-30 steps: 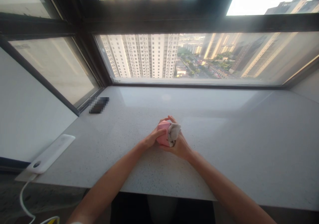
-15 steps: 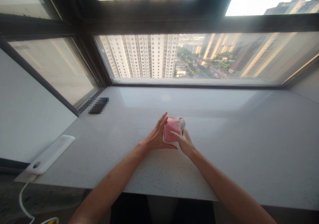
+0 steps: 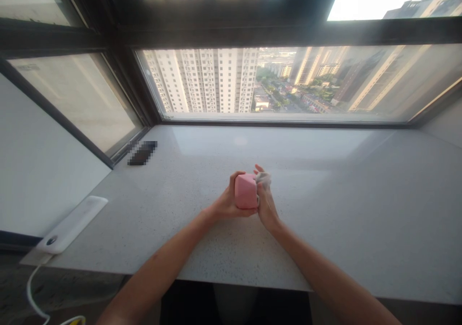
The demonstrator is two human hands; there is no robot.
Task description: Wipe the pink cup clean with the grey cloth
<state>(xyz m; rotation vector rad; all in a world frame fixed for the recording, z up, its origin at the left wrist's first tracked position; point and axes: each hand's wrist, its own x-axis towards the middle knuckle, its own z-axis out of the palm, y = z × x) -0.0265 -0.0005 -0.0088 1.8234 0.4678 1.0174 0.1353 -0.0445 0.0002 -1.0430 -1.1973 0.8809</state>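
Note:
A small pink block-like object with angled faces (image 3: 246,191) is held up between my hands over the sill; I cannot tell exactly what it is. My left hand (image 3: 231,201) wraps round its left side, with fingers behind and the thumb along the bottom. My right hand (image 3: 267,206) is at its right side with a crumpled greyish-white cloth (image 3: 263,179) against the object. The right thumb lies over the cloth, and some fingertips stick up behind it. The object's right face is partly hidden by hand and cloth.
The pale speckled sill (image 3: 342,209) runs under my arms to a dark-framed window (image 3: 281,125). At the left edge lies a white power strip (image 3: 74,224) with a white cable (image 3: 31,286) hanging down. A blurred-out dark item (image 3: 143,153) lies in the back left corner.
My left fingers have gone from stretched along the pink object to curled round it. My right thumb has moved off its front to the right side, and the object has turned slightly.

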